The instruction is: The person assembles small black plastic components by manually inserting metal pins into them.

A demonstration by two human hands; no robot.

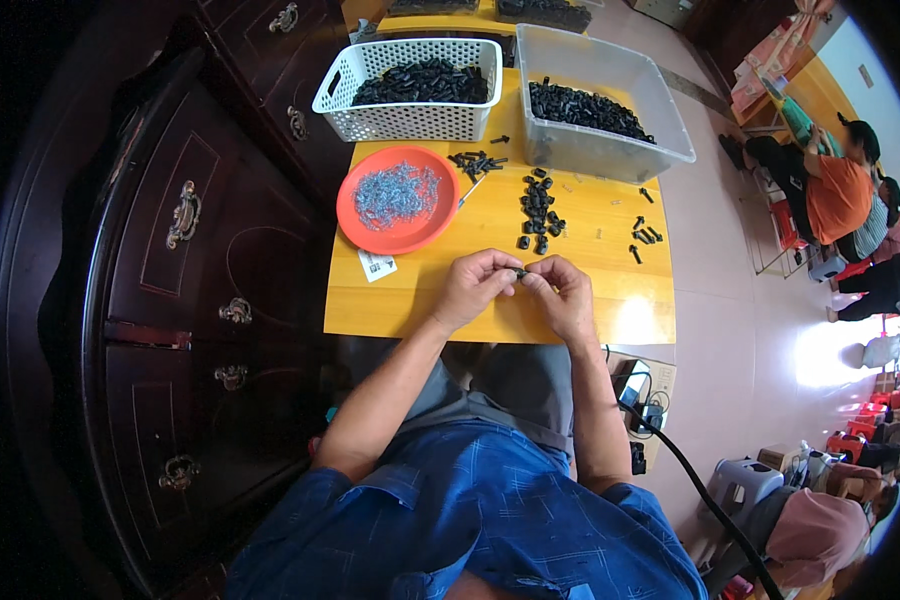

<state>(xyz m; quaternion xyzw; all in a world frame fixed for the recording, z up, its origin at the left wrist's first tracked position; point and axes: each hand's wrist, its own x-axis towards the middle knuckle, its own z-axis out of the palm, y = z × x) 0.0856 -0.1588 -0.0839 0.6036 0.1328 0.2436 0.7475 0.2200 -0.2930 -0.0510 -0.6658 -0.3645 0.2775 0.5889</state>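
Note:
Close to the table's near edge, my left hand [478,287] and my right hand [564,296] meet fingertip to fingertip. Both pinch a small black plastic part [519,273], mostly covered by the fingers, so its exact kind cannot be made out. Just beyond them lies a cluster of short black cylindrical pieces [538,205]. Farther left are black stem-shaped pieces [478,164], and a few similar stems [646,236] lie at the right. An orange-red plate [348,215] left of my hands holds a heap of small clear-bluish bits [397,194].
A white perforated basket [410,124] and a translucent bin [610,160], both holding black parts, stand at the far side of the yellow table [420,315]. A white printed card [377,265] sits by the plate. Dark drawers [190,300] rise at left; a black cable [700,480] runs at right. People sit farther right.

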